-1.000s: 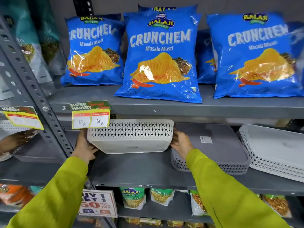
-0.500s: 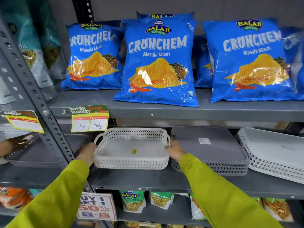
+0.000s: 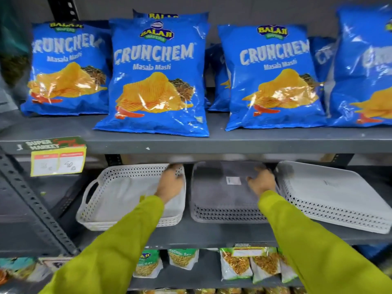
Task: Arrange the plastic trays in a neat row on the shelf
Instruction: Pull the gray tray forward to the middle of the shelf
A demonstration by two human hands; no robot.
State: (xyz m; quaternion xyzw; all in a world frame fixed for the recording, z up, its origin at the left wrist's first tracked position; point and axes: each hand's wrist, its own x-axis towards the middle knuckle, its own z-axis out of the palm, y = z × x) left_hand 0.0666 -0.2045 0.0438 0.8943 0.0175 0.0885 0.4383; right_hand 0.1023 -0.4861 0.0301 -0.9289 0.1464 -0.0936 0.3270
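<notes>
Head view: hands (image 3: 170, 183) (image 3: 262, 183) reach over white tray (image 3: 118, 194) and grey tray (image 3: 214, 187).

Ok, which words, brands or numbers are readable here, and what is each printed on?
"BALAJI WAFERS", "CRUNCHEM", "Masala Masti": blue chip bags, top shelf.
"SUPER MARKET": green sign on the shelf edge.
"40": yellow price tag; its other number is blurred.
"BALAJI": green snack packets below; the rest is unreadable.
Tray stickers: too small.

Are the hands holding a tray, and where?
Neither clearly grips. The left hand rests at the white tray's right end; the right hand lies on the grey tray's top.
</notes>
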